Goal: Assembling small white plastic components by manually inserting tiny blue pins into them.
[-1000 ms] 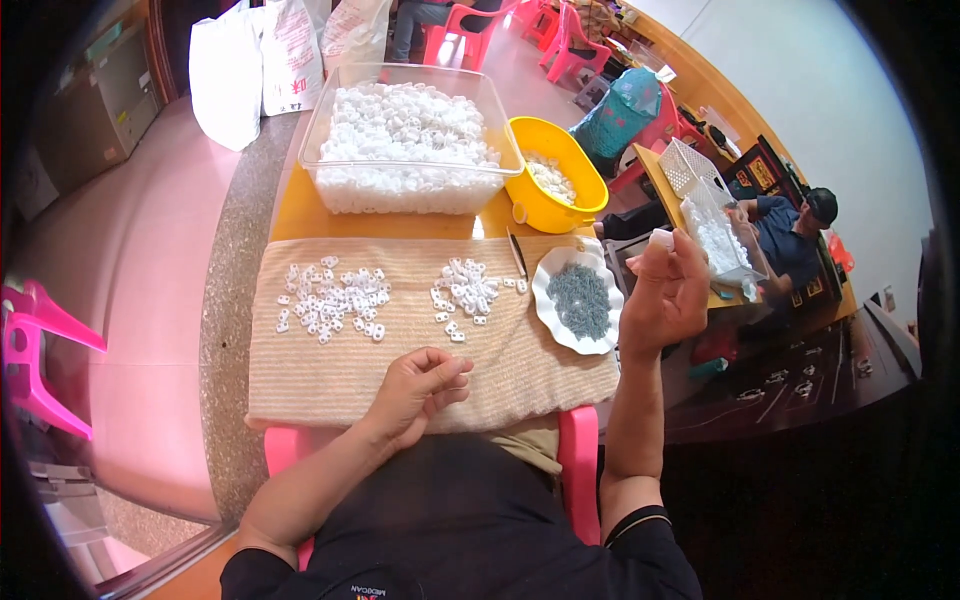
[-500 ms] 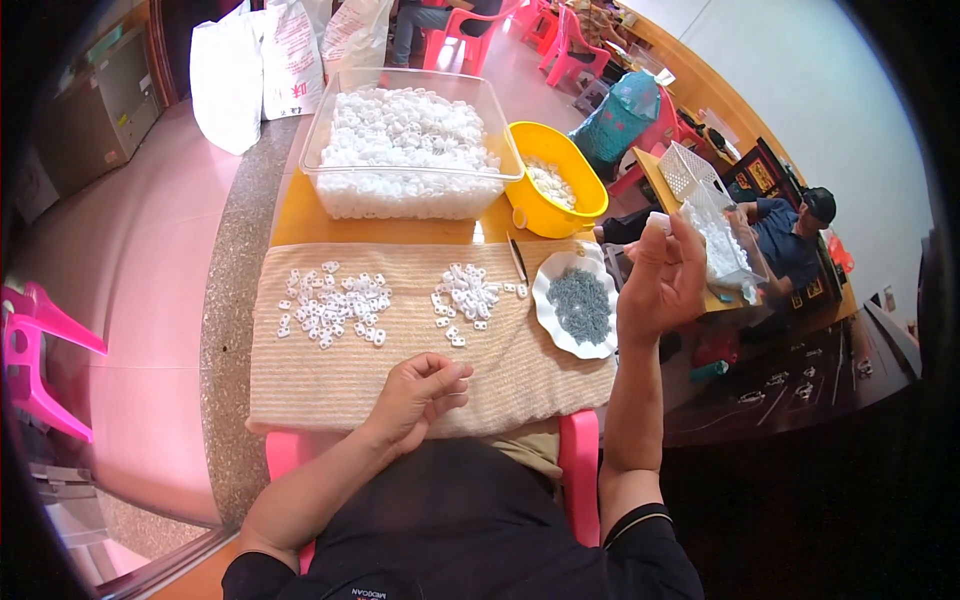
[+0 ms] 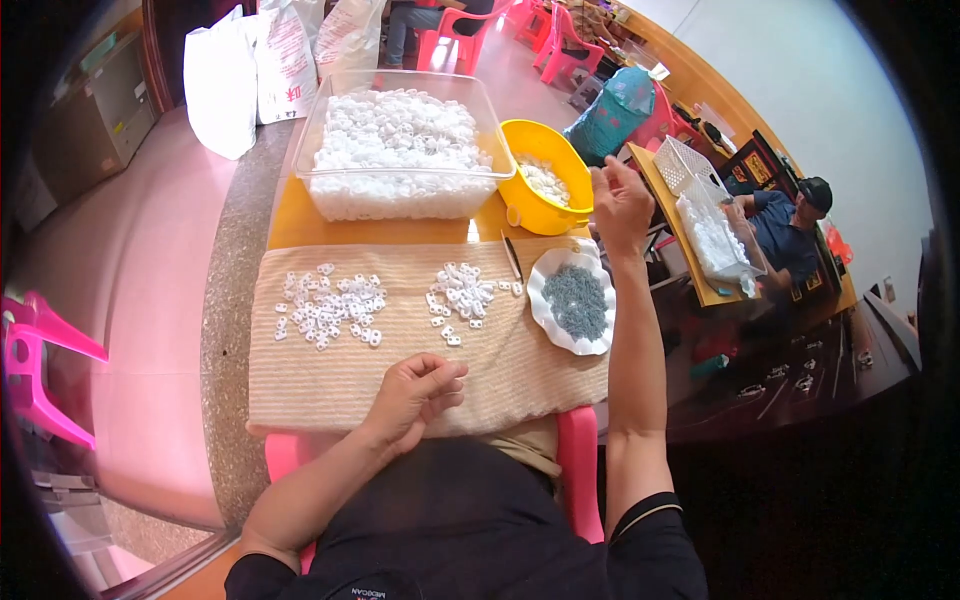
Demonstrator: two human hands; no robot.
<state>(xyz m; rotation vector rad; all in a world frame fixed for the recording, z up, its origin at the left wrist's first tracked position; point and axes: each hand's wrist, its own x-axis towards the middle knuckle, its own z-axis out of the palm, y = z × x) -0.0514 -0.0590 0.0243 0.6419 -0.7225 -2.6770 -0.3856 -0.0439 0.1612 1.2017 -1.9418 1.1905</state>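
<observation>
My left hand is closed above the front of a striped beige cloth, thumb against the curled fingers. Whatever it may pinch is too small to make out. Raised by the right rim of a yellow basin is my right hand, its fingers bent together; their tips show nothing I can name. White plastic pieces with holes lie inside the basin. On the cloth are a larger pile of such pieces and a smaller pile. A white scalloped dish holds small grey parts.
A clear tub full of white pieces stands at the back of the table. A dark pen-like tool lies left of the dish. White sacks stand behind on the floor. At the right, a person sits beside another table.
My right hand has moved left and away from me, to the yellow basin's rim. The white piece seen at its fingertips earlier no longer shows. My left hand stays in place.
</observation>
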